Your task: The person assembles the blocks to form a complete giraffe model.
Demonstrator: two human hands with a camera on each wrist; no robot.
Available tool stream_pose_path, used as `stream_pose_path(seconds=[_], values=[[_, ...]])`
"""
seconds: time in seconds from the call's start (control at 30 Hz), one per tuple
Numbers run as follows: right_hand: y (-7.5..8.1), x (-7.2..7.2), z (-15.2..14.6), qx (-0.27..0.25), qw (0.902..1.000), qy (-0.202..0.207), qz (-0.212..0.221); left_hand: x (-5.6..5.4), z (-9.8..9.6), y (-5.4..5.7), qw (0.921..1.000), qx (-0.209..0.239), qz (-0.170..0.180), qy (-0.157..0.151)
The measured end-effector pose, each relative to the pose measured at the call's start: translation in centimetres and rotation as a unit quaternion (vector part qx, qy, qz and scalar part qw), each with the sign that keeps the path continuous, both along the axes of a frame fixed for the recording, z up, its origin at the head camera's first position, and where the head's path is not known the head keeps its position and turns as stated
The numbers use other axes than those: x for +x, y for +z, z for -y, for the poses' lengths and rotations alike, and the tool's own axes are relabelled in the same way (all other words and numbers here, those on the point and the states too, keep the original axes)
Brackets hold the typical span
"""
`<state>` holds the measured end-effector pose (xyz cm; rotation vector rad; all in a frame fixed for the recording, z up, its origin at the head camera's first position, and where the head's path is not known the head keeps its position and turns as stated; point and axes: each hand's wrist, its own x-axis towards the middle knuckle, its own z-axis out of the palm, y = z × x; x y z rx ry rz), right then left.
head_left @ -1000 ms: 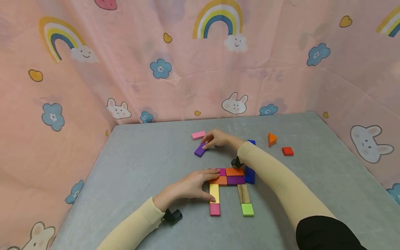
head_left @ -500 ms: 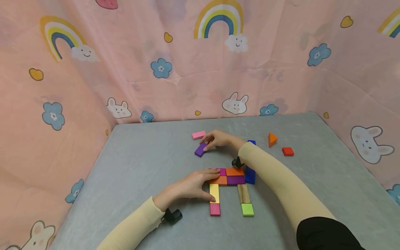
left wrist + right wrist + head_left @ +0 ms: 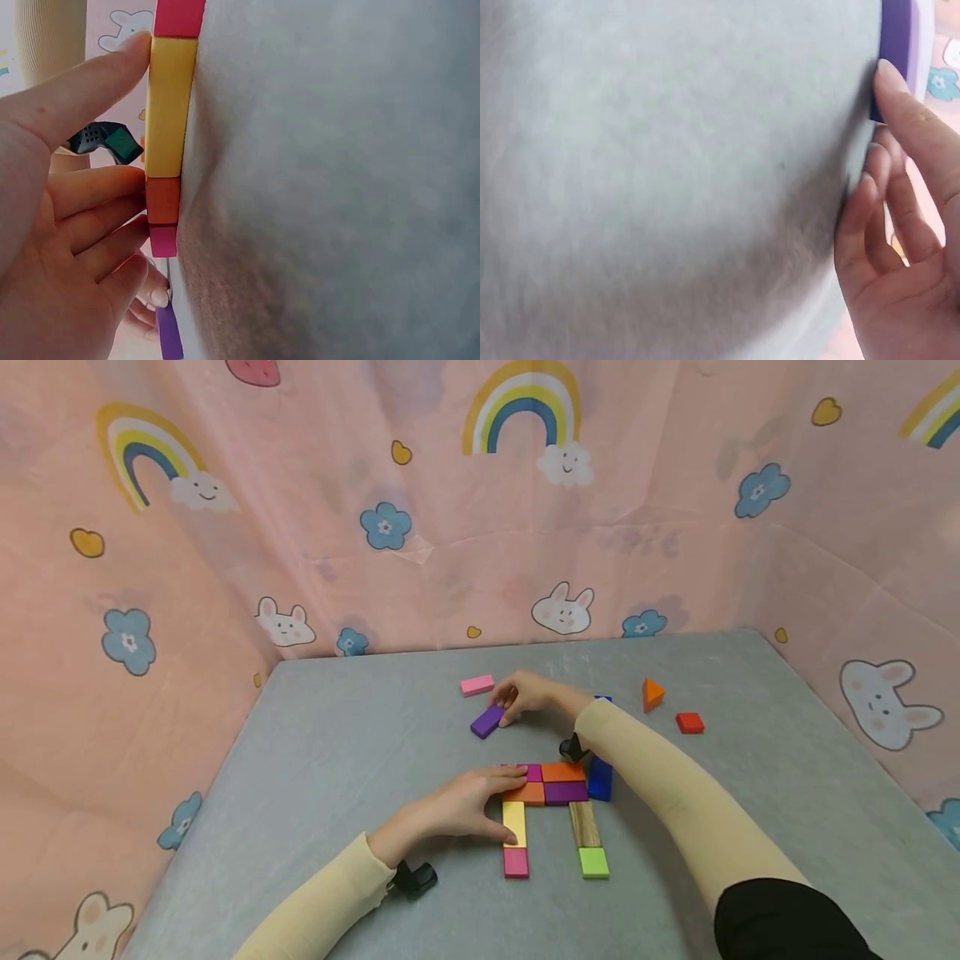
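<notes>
My right hand (image 3: 523,692) pinches one end of a purple block (image 3: 487,721), its thumb (image 3: 900,97) on the block's edge in the right wrist view. The block lies at a slant on the table. My left hand (image 3: 461,803) rests with fairly straight fingers on a flat layout of blocks. Its thumb touches the yellow block (image 3: 169,109), and its fingers reach the orange block (image 3: 163,200) and the magenta block (image 3: 534,772). Beside these lie another orange block (image 3: 562,772) and a dark purple one (image 3: 566,792). Below run a wood-grain block (image 3: 586,824), a green block (image 3: 594,863) and a pink-red block (image 3: 516,862).
A light pink block (image 3: 477,685) lies just beyond my right hand. Blue blocks (image 3: 600,779) stand right of the layout, partly under the right forearm. An orange triangle (image 3: 653,694) and a red block (image 3: 690,723) lie further right. A patterned pink curtain (image 3: 465,552) borders the grey table (image 3: 360,735).
The purple block has turned a little clockwise and shifted slightly right, with my right hand moving along. My left hand and the laid-out blocks have stayed in place.
</notes>
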<state>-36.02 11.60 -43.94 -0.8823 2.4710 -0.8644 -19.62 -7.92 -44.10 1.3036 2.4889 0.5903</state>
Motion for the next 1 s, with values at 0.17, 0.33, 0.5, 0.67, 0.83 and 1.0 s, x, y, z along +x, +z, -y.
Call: stream_pose_path(seconds=[0.17, 0.33, 0.5, 0.67, 0.83, 1.0], values=[[0.6, -0.4, -1.2, 0.021, 0.9996, 0.014, 0.011, -0.1, 0.0, -0.1, 1.0000, -0.001, -0.001, 0.003], [1.2, -0.5, -2.8, 0.029, 0.9990, 0.024, 0.026, 0.0, 0.0, -0.2, 1.0000, -0.002, -0.004, 0.003], [1.5, -0.6, -4.2, 0.017, 0.9991, 0.016, 0.035, 0.0, 0.0, -0.2, 1.0000, -0.002, -0.004, 0.003], [1.1, -0.3, -4.7, 0.004, 0.9995, -0.010, 0.030, 0.0, 0.0, -0.1, 0.9999, 0.000, 0.007, 0.008], [0.7, 0.5, -4.7, -0.013, 0.9984, -0.052, 0.016, 0.0, 0.1, -0.2, 1.0000, -0.001, 0.003, 0.006], [1.0, 2.2, -4.0, 0.013, 0.9933, -0.115, 0.011, 0.0, 0.1, -0.3, 1.0000, -0.003, 0.002, 0.004]])
